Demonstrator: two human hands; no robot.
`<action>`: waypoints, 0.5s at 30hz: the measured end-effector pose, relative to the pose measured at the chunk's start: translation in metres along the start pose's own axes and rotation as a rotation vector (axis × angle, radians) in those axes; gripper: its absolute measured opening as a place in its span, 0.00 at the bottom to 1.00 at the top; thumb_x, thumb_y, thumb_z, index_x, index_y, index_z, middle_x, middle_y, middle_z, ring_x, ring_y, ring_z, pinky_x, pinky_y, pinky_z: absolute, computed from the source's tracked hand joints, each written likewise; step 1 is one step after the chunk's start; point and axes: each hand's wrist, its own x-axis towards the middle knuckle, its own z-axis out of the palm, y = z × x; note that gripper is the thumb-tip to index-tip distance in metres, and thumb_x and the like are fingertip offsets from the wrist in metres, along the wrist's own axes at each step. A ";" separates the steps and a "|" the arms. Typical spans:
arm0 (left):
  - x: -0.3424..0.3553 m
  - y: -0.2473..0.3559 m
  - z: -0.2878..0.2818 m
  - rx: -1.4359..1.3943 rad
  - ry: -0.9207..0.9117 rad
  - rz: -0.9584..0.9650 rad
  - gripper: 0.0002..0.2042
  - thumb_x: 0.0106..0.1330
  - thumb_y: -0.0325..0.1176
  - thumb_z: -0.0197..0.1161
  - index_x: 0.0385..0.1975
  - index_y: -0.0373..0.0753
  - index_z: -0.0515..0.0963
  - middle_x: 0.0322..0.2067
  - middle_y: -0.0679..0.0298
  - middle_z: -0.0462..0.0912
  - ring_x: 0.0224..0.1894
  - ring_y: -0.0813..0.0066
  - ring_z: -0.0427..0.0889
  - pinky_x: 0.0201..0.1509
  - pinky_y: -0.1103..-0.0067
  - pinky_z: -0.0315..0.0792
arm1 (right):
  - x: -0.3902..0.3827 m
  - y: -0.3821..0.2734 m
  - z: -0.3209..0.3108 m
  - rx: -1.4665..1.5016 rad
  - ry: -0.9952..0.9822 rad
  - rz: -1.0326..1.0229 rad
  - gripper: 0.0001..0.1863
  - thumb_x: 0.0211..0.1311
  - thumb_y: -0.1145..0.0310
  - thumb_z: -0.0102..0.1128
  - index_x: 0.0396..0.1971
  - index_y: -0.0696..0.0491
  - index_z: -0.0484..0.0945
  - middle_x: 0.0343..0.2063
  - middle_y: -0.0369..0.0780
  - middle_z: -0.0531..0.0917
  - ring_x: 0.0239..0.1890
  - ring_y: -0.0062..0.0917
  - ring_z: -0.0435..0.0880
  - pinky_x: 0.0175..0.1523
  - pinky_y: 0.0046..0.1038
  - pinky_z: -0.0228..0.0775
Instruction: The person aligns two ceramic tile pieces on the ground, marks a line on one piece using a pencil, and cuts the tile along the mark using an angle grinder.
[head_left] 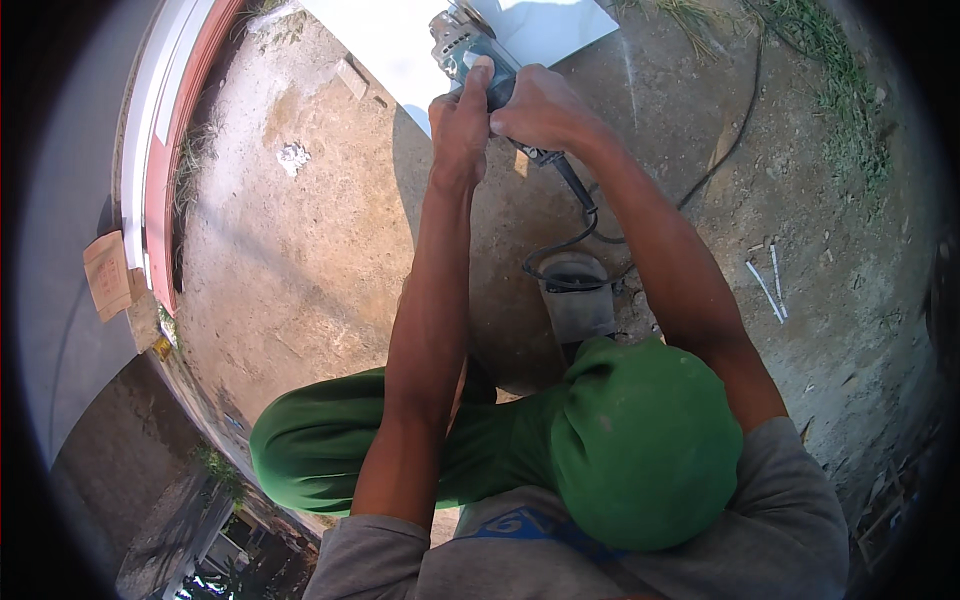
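Both my hands are closed around a teal and black angle grinder (465, 45) at the top of the view. My left hand (461, 130) grips its body from the left, the thumb lying along the top. From the right, my right hand (545, 108) wraps the rear of the body, close to where the cord (573, 185) leaves it. The grinder's metal head and disc lie over a glossy white slab (565, 28), which casts a shadow on the ground. Whether the disc touches the slab, I cannot tell.
The black cord loops by my right forearm and runs toward grass (845, 110). Below the loop is a grey object (582, 305) of unclear kind. Two white strips (768, 285) lie right; a crumpled white scrap (293, 158) and cardboard (108, 275) lie left, near a red-and-white edge (165, 160).
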 end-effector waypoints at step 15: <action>-0.011 -0.004 0.001 0.057 -0.019 -0.005 0.23 0.74 0.48 0.70 0.44 0.27 0.84 0.36 0.62 0.85 0.35 0.75 0.81 0.39 0.74 0.76 | -0.006 0.009 0.003 -0.006 0.004 -0.004 0.20 0.48 0.62 0.70 0.26 0.69 0.84 0.27 0.56 0.88 0.33 0.43 0.91 0.44 0.43 0.82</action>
